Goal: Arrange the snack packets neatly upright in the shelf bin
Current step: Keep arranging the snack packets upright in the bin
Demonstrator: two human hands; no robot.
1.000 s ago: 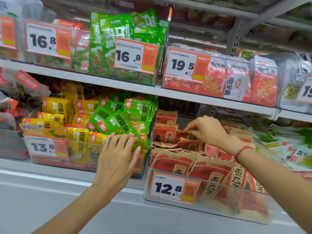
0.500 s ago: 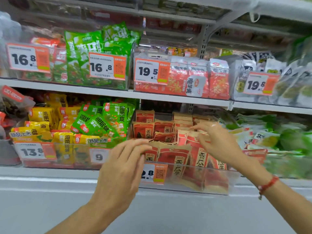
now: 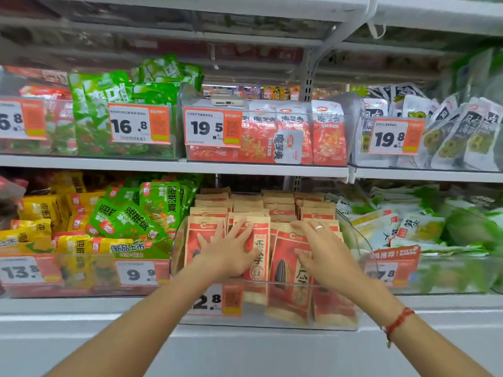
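Red and kraft-brown sunflower seed packets (image 3: 285,257) stand upright in rows inside a clear plastic shelf bin (image 3: 340,319) on the lower shelf. My left hand (image 3: 228,253) lies flat with spread fingers against the front-left packets. My right hand (image 3: 324,254), with a ring on one finger and a red cord at the wrist, presses flat on the front-right packets. Neither hand curls round a packet. More rows of the same packets (image 3: 261,205) stand behind, partly hidden by the front ones.
Green and yellow seaweed snack packets (image 3: 128,213) fill the bin to the left; pale green packets (image 3: 402,227) fill the one to the right. An upper shelf edge (image 3: 245,168) runs just above the bin. Orange price tags (image 3: 215,300) hang on the bin fronts.
Both hands moved onto the seed packets: the left came over from the left bin, the right came down from the back rows. The packets now stand upright in rows. The view shifted right.
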